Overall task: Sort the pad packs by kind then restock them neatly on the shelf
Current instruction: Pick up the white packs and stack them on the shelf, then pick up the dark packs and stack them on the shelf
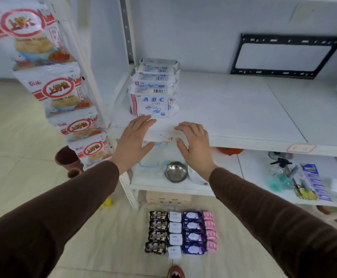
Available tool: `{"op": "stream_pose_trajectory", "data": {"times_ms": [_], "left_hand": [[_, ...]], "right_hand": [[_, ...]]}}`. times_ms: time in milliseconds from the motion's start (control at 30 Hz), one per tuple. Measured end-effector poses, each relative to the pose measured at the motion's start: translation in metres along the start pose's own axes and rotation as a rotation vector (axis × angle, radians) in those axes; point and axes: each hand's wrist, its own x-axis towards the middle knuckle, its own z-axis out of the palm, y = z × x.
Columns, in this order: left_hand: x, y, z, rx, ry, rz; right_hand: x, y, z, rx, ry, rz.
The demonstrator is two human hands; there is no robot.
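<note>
White packs (pixel 153 91) stand rowed on shelf (pixel 233 109); sorted packs (pixel 180 231) wait on floor. Left hand (pixel 132 141), right hand (pixel 193 144) spread, empty. Probably soft, light, slippery film — grip by the sides.

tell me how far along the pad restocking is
Done: one kind, the white and blue packs, stands in a row at the shelf's left end. The rest lie sorted on the floor in four columns: dark packs, white packs, purple packs, pink packs. In hand: nothing; left hand and right hand are open at the shelf edge. Left: shelving those four columns.
</note>
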Motion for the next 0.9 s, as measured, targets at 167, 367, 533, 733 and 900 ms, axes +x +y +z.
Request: {"op": "stream_pose_trajectory", "data": {"times_ms": [167,367,533,733,900], "left_hand": [[-0.081,-0.009,0.027,-0.050,-0.134,0.001],[-0.192,-0.032,0.080,-0.113,-0.302,-0.096],[-0.273,-0.055,0.144,-0.127,-0.422,-0.230],[-0.357,-0.089,0.246,-0.122,-0.562,-0.389],[-0.411,-0.117,0.338,-0.124,-0.619,-0.450]], "right_hand": [[-0.079,-0.028,0.030,0.009,-0.100,0.082],[-0.183,-0.038,0.090,-0.002,-0.299,0.217],[-0.257,-0.023,0.156,-0.006,-0.462,0.325],[-0.344,0.018,0.254,0.052,-0.688,0.444],[-0.413,0.059,0.339,0.013,-0.797,0.475]]}}
